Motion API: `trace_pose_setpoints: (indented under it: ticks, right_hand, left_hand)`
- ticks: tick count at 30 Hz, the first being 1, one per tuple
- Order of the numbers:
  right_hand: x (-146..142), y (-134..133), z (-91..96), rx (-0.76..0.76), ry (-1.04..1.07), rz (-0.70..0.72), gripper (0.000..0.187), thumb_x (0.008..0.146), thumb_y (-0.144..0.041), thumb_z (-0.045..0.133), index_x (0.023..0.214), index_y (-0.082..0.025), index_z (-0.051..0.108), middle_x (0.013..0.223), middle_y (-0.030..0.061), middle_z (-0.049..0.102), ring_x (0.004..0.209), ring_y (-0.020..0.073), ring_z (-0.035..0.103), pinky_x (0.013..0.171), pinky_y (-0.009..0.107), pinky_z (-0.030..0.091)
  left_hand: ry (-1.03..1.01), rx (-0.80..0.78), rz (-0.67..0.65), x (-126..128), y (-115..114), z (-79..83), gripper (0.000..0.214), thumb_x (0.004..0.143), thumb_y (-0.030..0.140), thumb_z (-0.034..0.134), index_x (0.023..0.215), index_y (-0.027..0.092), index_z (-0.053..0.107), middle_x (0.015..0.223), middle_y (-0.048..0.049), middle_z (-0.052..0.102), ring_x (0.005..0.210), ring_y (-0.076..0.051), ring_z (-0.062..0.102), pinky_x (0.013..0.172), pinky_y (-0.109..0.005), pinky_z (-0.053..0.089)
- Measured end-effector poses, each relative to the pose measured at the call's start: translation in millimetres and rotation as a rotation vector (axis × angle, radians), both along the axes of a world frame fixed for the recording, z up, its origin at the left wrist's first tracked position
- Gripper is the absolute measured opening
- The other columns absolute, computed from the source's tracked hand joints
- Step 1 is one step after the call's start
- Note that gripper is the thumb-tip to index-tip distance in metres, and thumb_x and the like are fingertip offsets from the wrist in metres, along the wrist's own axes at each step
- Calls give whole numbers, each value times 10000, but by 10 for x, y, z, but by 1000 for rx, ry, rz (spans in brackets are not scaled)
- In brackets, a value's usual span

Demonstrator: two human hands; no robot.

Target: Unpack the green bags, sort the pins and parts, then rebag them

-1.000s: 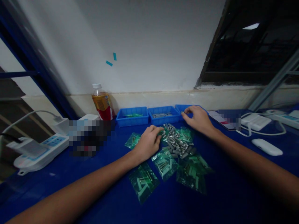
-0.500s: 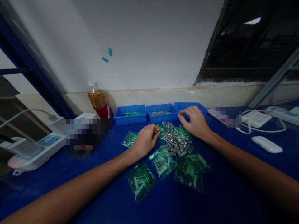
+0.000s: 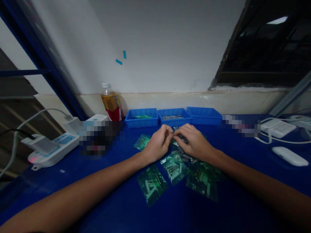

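Observation:
My left hand and my right hand meet fingertip to fingertip over the pile of grey metal pieces. Both hands are closed in a pinch; whatever sits between the fingers is too small to make out. My right hand covers much of the pile. Around it lie green-tinted clear plastic bags holding screws and pale plugs: one bag at the front left, another bag just below the hands, a darker bag at the right, and one bag partly behind my left hand.
Three blue bins line the wall: the left bin holds green pieces, the middle bin metal pieces, beside the right bin. A drink bottle and power strip stand left. A white case and cables lie right.
My right hand has come down and left from near the right bin to meet my left hand over the metal pile, its fingers now pinched. The whole view has shifted slightly.

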State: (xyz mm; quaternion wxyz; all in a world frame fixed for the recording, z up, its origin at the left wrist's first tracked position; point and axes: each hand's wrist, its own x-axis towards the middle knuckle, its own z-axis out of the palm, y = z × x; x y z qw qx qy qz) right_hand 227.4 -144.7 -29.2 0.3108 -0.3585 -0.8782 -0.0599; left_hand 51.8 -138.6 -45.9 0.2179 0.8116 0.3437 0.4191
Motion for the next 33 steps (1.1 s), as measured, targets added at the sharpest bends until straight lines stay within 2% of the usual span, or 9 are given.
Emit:
trace_pose_setpoints:
  ticks: [4, 7, 11, 18, 22, 24, 27, 30, 33]
  right_hand:
    - [-56, -2, -23, -87, 192, 0, 66, 838, -170, 514, 802, -179, 568, 745, 33, 620, 729, 162, 541, 638, 273, 405]
    - [-101, -12, -23, -154, 300, -42, 37, 814, -181, 547, 788, -188, 574, 695, 7, 619, 647, 137, 547, 559, 243, 395]
    - [-109, -9, -23, -194, 384, -38, 48, 831, -222, 548, 831, -183, 576, 716, 9, 638, 625, 128, 566, 536, 237, 410]
    - [-43, 8, -24, 66, 204, 94, 94, 847, -175, 527, 917, -160, 588, 854, 69, 657, 837, 183, 584, 736, 312, 470]
    - [3, 71, -1, 99, 231, 79, 67, 830, -171, 541, 874, -171, 591, 822, 58, 657, 809, 179, 588, 719, 301, 473]
    - [90, 176, 28, 136, 255, 14, 60, 819, -183, 550, 859, -180, 595, 807, 53, 655, 795, 179, 593, 714, 298, 472]
    - [333, 440, 75, 183, 270, -196, 72, 803, -200, 555, 840, -181, 614, 786, 50, 660, 764, 187, 601, 707, 301, 466]
    - [629, 751, 85, 134, 221, -444, 107, 786, -202, 553, 838, -162, 638, 805, 63, 679, 781, 203, 615, 745, 310, 456]
    - [843, 1001, 39, 81, 178, -561, 159, 780, -208, 539, 864, -142, 657, 816, 85, 690, 804, 237, 620, 761, 338, 451]
  left_hand:
    - [-47, 4, -30, 0, 9, -5, 80, 873, 170, 468, 948, 171, 442, 856, -20, 544, 780, -135, 540, 705, -254, 443]
    - [-48, 25, -3, 0, 23, -18, 114, 846, 154, 517, 950, 164, 471, 868, -23, 567, 778, -133, 549, 708, -252, 444]
    - [-22, 18, 45, -11, 30, -15, 73, 885, 191, 488, 934, 160, 533, 833, -18, 608, 743, -133, 566, 696, -256, 437]
    - [13, -17, 95, -10, 16, 32, 181, 923, 266, 443, 881, 159, 581, 809, -11, 624, 732, -136, 567, 674, -252, 425]
    - [73, -16, 138, -8, 47, 12, 185, 922, 250, 437, 933, 160, 598, 834, -23, 631, 756, -150, 575, 712, -280, 448]
    - [141, 4, 165, -7, 74, -14, 178, 891, 216, 485, 1018, 153, 593, 904, -49, 627, 818, -172, 579, 760, -311, 459]
    - [255, 22, 163, -4, 107, -47, 232, 858, 216, 543, 1077, 163, 598, 985, -77, 606, 922, -207, 563, 839, -353, 450]
    - [325, 15, 174, -2, 117, -62, 164, 861, 230, 539, 984, 172, 630, 967, -76, 608, 952, -228, 544, 858, -371, 436]
    - [344, 1, 193, -4, 119, -73, 82, 844, 182, 545, 900, 159, 600, 924, -63, 626, 903, -223, 544, 823, -366, 435]
